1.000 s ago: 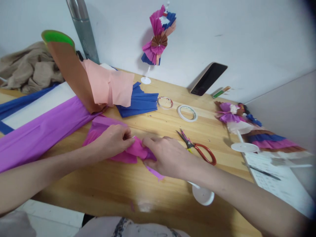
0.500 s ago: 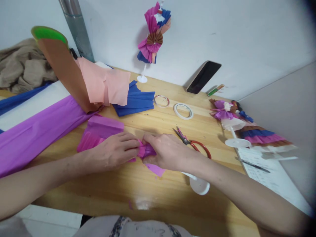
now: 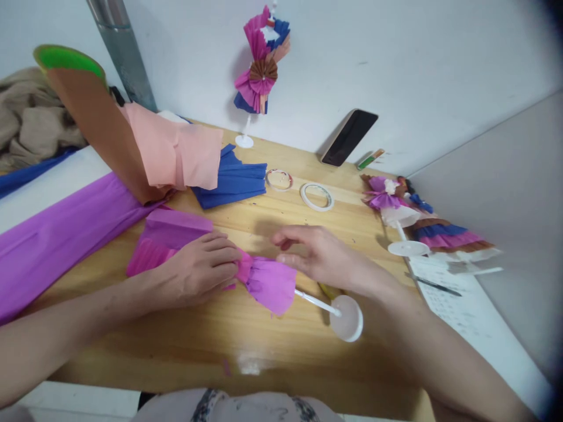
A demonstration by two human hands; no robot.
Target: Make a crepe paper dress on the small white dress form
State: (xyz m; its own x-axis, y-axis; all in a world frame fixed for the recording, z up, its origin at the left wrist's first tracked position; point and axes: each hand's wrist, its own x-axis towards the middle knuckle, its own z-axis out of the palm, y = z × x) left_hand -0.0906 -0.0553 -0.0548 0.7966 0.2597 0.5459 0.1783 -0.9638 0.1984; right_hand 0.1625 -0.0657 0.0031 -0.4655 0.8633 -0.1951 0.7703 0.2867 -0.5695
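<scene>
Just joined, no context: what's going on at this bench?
A person is working crepe paper on a wooden table. The left hand pinches the gathered end of a purple pleated paper skirt mounted on a white stand lying on its side. The right hand hovers open just above it, holding nothing. Two tape rolls, a phone and finished paper dolls sit behind.

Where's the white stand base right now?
Head view, lower centre: the white stand base lies on the wooden table, beneath the right hand.
</scene>
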